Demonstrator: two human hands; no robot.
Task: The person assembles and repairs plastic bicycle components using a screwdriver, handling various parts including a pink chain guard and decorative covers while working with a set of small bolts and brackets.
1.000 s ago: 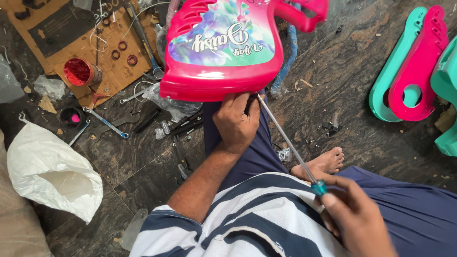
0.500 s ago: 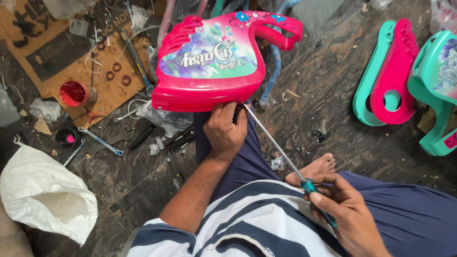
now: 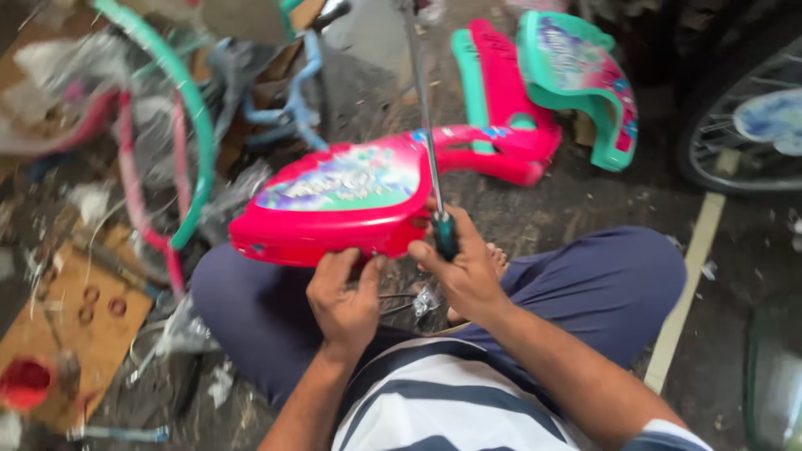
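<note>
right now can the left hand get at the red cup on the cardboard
Probably yes, but only after letting go: the left hand grips the pink panel, while the red cup sits off to its left with nothing between.

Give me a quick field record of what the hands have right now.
left hand: grips lower edge of pink plastic panel
right hand: holds screwdriver, shaft pointing up
panel: resting over lap, picture sticker on top
behind panel: pink and teal panels on floor
far right: bicycle wheel
lower left: red cup on cardboard
</note>
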